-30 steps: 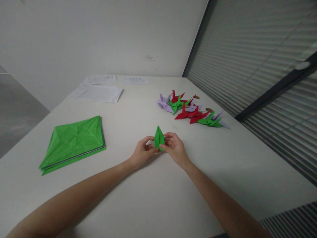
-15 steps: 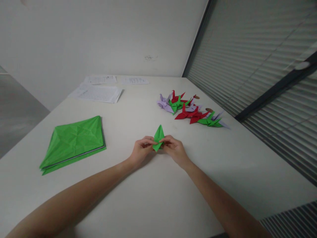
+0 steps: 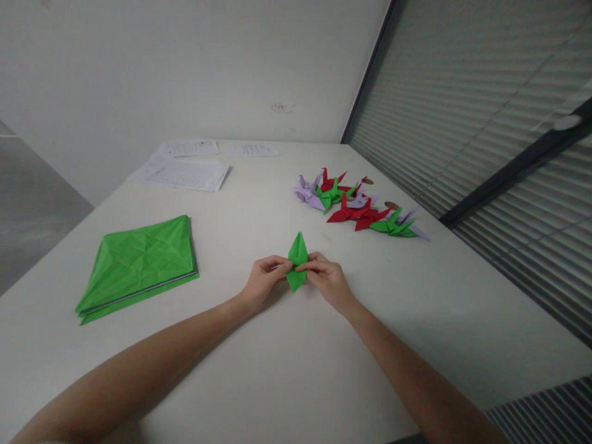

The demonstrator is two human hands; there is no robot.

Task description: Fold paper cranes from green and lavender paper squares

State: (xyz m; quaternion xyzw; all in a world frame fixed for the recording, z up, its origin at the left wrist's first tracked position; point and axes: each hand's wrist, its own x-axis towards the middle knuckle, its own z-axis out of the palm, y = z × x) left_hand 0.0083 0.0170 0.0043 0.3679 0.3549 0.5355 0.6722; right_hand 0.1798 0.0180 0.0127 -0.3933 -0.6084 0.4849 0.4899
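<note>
A piece of green origami paper [image 3: 298, 248], folded into a slim diamond with a crease down its upper half, is held just above the table between both hands. My left hand [image 3: 265, 277] pinches its left edge at the middle, thumb on top. From the right, my right hand [image 3: 327, 277] grips the opposite edge, its thumb and fingertips lying across the middle of the fold. Fingers hide the paper's waist and part of its underside. The upper point aims away from me and the lower point towards me.
To the left lies a stack of creased green paper sheets [image 3: 145, 256]. Several folded paper cranes in red [image 3: 351, 213], green [image 3: 393, 225] and lilac [image 3: 309, 192] form a pile at the right. Printed papers [image 3: 185, 174] rest at the back left; window blinds [image 3: 472, 80] border the right side.
The lower point of the green paper has come down towards me, so the piece looks longer. My fingers have shifted slightly on its middle; both hands stay in place.
</note>
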